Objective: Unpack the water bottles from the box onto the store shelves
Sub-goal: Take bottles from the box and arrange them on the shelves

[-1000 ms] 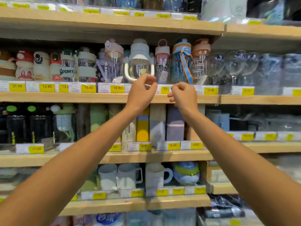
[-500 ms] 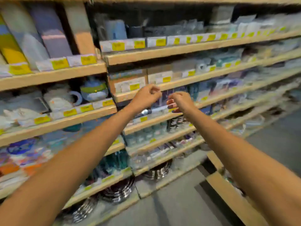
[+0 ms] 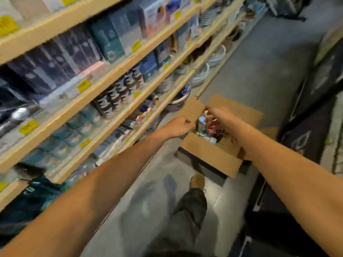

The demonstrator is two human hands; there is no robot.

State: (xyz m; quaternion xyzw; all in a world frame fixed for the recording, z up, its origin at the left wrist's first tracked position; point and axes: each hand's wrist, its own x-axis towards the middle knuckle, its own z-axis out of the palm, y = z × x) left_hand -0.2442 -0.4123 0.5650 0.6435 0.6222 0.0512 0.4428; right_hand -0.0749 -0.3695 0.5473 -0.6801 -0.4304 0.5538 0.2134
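- The cardboard box (image 3: 209, 156) stands open in the aisle, on the right of the shelves (image 3: 104, 84), with its flaps folded outward.
- The box rests on a low dark stand (image 3: 193, 162), which stands on the grey floor (image 3: 250, 71).
- The water bottles (image 3: 202, 123) are inside the box, upright and close together. Light blue, white and red parts show, but the picture is blurred.
- The left hand (image 3: 178, 126) is just beside the left edge of the box, near the far left flap. Its fingers (image 3: 186, 121) are curled together. I cannot tell whether they hold the cardboard or nothing.
- The right hand (image 3: 221, 115) reaches over the open top of the box, above the bottles. Its fingers (image 3: 210, 111) bend down at a white bottle top. I cannot tell whether they are clamped on it or only touch it.
- The wooden shelves run along the left side and carry boxed goods, bowls and plates, with yellow price tags (image 3: 83, 85) on the front edges.
- Near the bottom, one leg in dark trousers (image 3: 189, 210) and a brown shoe (image 3: 197, 180) show on the floor, just near the stand.
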